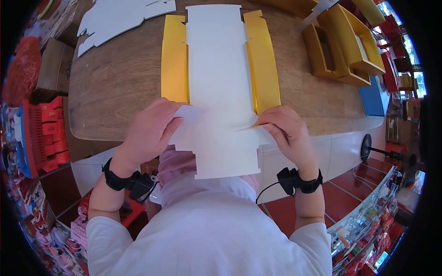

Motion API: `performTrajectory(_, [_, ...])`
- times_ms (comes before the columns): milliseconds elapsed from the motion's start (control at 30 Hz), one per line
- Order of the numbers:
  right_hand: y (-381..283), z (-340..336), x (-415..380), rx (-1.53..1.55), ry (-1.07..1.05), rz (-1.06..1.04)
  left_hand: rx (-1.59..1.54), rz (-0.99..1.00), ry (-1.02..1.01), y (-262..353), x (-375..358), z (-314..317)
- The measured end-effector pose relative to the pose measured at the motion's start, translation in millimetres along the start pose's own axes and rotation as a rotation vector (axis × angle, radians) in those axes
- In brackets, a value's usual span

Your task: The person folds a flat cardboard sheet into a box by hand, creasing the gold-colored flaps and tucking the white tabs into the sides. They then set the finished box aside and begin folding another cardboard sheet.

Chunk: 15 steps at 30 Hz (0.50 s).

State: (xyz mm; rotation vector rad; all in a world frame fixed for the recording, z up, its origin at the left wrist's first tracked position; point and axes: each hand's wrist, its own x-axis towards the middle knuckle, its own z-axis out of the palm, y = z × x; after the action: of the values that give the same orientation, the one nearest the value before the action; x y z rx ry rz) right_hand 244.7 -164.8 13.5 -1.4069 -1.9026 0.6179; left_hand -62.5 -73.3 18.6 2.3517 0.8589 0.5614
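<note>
A die-cut cardboard box blank, white inside with gold outer faces, lies lengthwise in front of me. Its two long side panels are folded inward, gold side up, and its near end overhangs the table edge toward my lap. My left hand pinches a small white flap at the blank's left side, thumb below and fingers above. On the other side, my right hand pinches a flap whose gold edge shows by the fingertips. Both hands are closed on the same blank. Each wrist wears a black strap with a small device.
Flat white blanks are stacked at the table's back left. Folded gold boxes stand at the back right, near a blue box. A red basket with red packets sits left of the table.
</note>
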Motion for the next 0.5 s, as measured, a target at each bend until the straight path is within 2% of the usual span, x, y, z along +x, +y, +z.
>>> performTrajectory(33, [-5.7,5.5,3.5,0.0,0.002,0.002,0.023,-0.035,-0.008,7.7,2.9,0.8])
performTrajectory(100, [-18.3,15.3,10.6,-0.293,0.131,-0.094,0.055,0.008,0.036,26.0,12.1,0.2])
performTrajectory(200, [-21.0,23.7,16.1,-0.388,0.155,-0.146,0.123,0.081,0.118,40.0,22.5,-0.6])
performTrajectory(267, [-25.3,25.4,19.8,-0.387,0.146,-0.154,0.158,0.11,0.154,44.7,28.2,-1.7])
performTrajectory(333, [-26.7,26.0,21.7,-0.385,0.136,-0.163,0.29,0.235,0.078,47.8,33.1,-3.0])
performTrajectory(500, [-23.9,26.4,21.4,-0.356,0.135,-0.163,0.42,0.271,0.031,49.4,34.6,-3.2])
